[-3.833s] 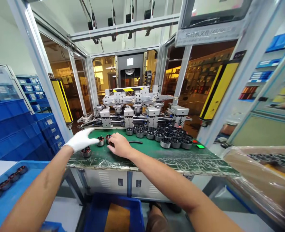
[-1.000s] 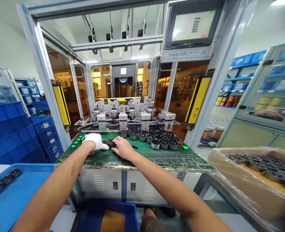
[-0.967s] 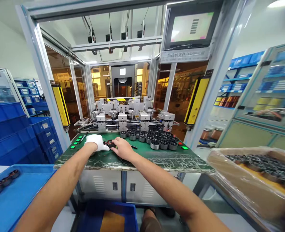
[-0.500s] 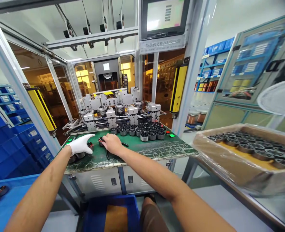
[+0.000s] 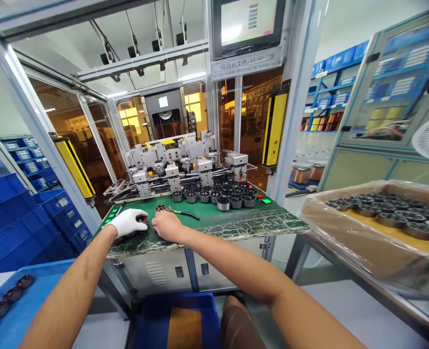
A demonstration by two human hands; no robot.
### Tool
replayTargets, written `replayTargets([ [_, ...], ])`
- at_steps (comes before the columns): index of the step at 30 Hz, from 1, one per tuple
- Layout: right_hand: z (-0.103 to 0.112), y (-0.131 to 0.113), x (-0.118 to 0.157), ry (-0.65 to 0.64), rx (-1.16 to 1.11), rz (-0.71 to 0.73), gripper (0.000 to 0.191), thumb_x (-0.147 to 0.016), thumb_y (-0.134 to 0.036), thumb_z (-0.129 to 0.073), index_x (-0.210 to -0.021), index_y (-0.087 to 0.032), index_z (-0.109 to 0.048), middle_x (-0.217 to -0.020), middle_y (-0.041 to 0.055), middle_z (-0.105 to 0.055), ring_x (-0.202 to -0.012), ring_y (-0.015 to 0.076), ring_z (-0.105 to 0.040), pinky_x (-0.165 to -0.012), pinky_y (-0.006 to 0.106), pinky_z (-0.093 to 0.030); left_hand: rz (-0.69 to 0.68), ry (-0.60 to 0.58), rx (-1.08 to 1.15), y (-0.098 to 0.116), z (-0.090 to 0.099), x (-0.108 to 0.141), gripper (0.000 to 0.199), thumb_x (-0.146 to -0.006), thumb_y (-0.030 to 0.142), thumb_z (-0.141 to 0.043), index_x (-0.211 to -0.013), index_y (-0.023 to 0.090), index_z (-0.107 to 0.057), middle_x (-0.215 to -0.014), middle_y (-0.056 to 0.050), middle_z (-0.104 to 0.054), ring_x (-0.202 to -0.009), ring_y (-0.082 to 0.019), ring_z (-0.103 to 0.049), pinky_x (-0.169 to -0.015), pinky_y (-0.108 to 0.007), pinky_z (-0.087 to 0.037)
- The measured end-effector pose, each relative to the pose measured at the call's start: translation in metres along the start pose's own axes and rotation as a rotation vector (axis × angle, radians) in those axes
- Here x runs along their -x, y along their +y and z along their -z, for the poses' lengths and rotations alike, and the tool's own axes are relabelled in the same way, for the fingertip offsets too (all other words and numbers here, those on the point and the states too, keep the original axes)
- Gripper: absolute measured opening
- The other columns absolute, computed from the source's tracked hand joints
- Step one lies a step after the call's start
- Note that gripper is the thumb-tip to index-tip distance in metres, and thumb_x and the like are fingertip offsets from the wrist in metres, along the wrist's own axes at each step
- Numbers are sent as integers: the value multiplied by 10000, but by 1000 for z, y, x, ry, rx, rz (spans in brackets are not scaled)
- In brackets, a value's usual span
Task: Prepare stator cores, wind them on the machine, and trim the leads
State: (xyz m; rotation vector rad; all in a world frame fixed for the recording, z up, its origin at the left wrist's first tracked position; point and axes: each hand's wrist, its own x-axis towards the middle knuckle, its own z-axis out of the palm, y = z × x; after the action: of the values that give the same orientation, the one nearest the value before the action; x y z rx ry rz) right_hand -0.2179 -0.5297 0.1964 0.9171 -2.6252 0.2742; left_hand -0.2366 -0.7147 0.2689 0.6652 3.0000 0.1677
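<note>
My left hand (image 5: 129,223), in a white glove, curls its thumb and fingers round a small stator wound with copper wire (image 5: 143,220) at the left of the green bench top. My bare right hand (image 5: 167,226) is close beside it on the right, fingers bent together; what they pinch, if anything, is hidden. Just behind that hand stands another wound stator (image 5: 160,208). A pair of pliers (image 5: 187,214) with dark, yellow-marked handles lies on the bench, partly hidden by the right hand. More stators sit under the left hand, mostly covered.
Several dark stator cores (image 5: 223,203) stand grouped before the winding machine (image 5: 174,174). Green buttons (image 5: 266,201) sit at the bench's corners. On the right is a carton (image 5: 330,228) of cores; at lower left, a blue tray (image 5: 51,271) with wound stators. A blue bin (image 5: 152,320) lies below.
My left hand has closed round a stator. My right hand has left the stator behind it and come lower, towards the left hand. The view has shifted slightly.
</note>
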Motion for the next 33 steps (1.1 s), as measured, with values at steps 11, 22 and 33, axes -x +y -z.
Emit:
replayTargets([
  [11,28,10,18,-135,21,126,175,-818,-126,-585,-898,-139,-740,-987,122,-717,-956,247,-665,-777,289,-476,22,0,31,-5,-5,-5,603,-681,527,-664,-1203,225,-686,-1178,-43,-727,-1065,-259,-668,-964,-306,-491],
  [22,39,64,26,-13,-171,-87,226,-961,-292,-563,-1068,-165,-716,-984,49,-722,-898,148,-659,-786,233,-468,49,29,64,1,5,-4,696,-703,606,-641,-1298,246,-624,-1333,-50,-649,-1206,-266,-613,-1021,-306,-471],
  [33,-4,82,-4,-25,-137,-248,233,-973,-341,-586,-1016,-120,-646,-1000,54,-656,-931,162,-639,-874,367,-546,29,22,-86,48,-22,-68,546,-886,495,-609,-1319,168,-547,-1334,-144,-593,-1187,-271,-591,-1025,-513,-462],
])
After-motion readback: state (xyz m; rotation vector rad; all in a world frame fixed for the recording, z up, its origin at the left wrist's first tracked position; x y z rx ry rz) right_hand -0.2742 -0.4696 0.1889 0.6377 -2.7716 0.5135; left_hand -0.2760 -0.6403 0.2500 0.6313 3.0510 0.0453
